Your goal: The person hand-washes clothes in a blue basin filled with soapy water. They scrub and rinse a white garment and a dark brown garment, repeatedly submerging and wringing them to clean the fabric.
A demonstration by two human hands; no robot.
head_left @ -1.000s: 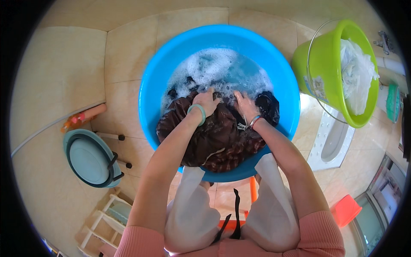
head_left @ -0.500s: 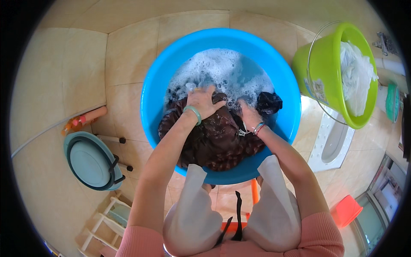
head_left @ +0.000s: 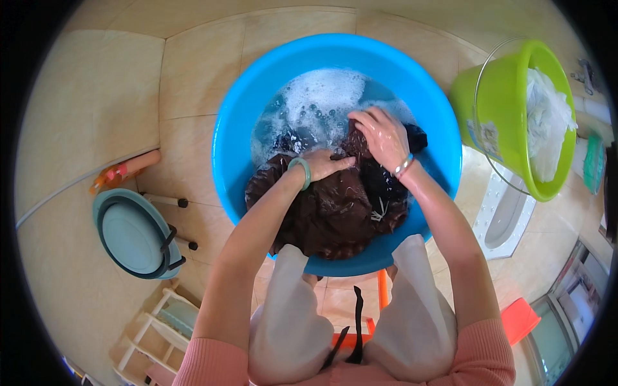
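Note:
A big blue basin [head_left: 225, 109] holds soapy water with white foam [head_left: 325, 90] and a soaked dark brown garment [head_left: 328, 206]. Black cloth [head_left: 380, 183] lies against the brown fabric on the right, with thin white strings [head_left: 380, 209] on it. My left hand [head_left: 327, 166], a pale green bangle at its wrist, grips the brown fabric near the middle, its fingers partly hidden. Farther right, my right hand [head_left: 381, 138], with a silver bangle, is curled over a raised fold of the same garment.
A green bucket [head_left: 492, 116] with a wire handle and a white plastic bag [head_left: 546, 125] stands at right, near a white squat toilet [head_left: 505, 212]. At left are a grey-green basin [head_left: 132, 238] and orange bottles [head_left: 125, 172]. A wooden rack [head_left: 154, 328] stands lower left.
My right hand has risen from low at the basin's right side and now holds brown fabric. My left hand has drawn back slightly toward me, its fingers no longer spread.

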